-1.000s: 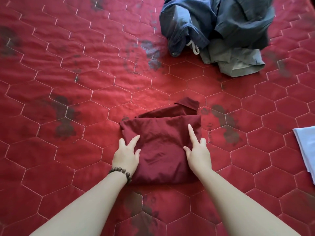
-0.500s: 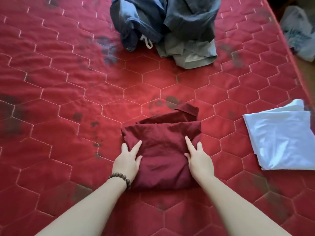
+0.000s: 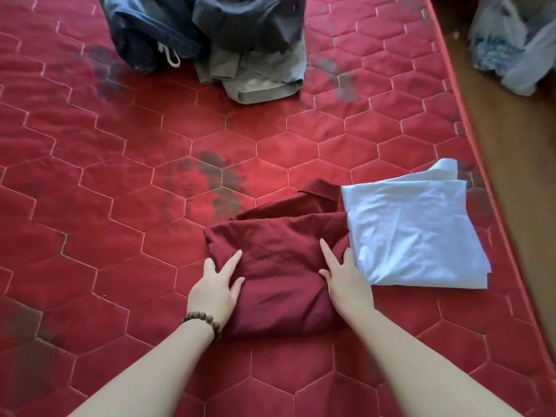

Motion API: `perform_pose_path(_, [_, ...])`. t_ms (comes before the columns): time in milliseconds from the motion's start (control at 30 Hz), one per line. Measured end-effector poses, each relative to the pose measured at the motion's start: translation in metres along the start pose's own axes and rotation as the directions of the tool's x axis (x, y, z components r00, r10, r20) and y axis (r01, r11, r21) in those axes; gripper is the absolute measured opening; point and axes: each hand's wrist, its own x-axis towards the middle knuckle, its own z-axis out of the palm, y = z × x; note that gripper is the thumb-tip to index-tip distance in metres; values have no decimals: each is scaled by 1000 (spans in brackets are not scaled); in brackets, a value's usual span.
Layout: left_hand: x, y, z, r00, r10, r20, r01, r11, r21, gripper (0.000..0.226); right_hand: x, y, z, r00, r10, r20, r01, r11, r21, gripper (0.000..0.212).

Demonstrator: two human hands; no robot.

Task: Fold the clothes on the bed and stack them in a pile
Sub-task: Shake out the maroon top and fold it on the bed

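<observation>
Gripping the folded maroon shirt (image 3: 279,266) with your left hand (image 3: 215,291) and right hand (image 3: 346,281) at its sides | beside the folded white garment (image 3: 415,230) | next: lift it onto that, probably.

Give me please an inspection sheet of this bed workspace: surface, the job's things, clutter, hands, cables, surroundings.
Surface: red quilted bed cover, hexagon stitching, dark stains.
Job's things: folded maroon garment, near centre; folded white garment touching its right side; unfolded heap of blue and grey clothes at the far edge.
Clutter: nothing seen on the bed.
Hands: left hand and right hand grip the maroon garment's two sides, index fingers extended on top; bead bracelet on the left wrist.
Cables: nothing seen.
Surroundings: brown floor to the right; plastic bags on it.
</observation>
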Motion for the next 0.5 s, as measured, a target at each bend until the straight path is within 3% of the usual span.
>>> perform_pose_path(133, [-3, 16, -4, 979, 10, -204, 23, 987, 158, 55, 0, 5, -4, 999, -30, -19, 31, 999, 39, 62])
perform_pose_path(333, [-5, 78, -22, 940, 104, -324, -73, 991, 108, 55, -15, 36, -36, 954, -135, -266, 173, 977, 126, 53])
perform_pose_path(500, [-13, 153, -10, 926, 262, -272, -277, 961, -17, 52, -13, 105, -62, 952, 68, -299, -50, 996, 67, 55])
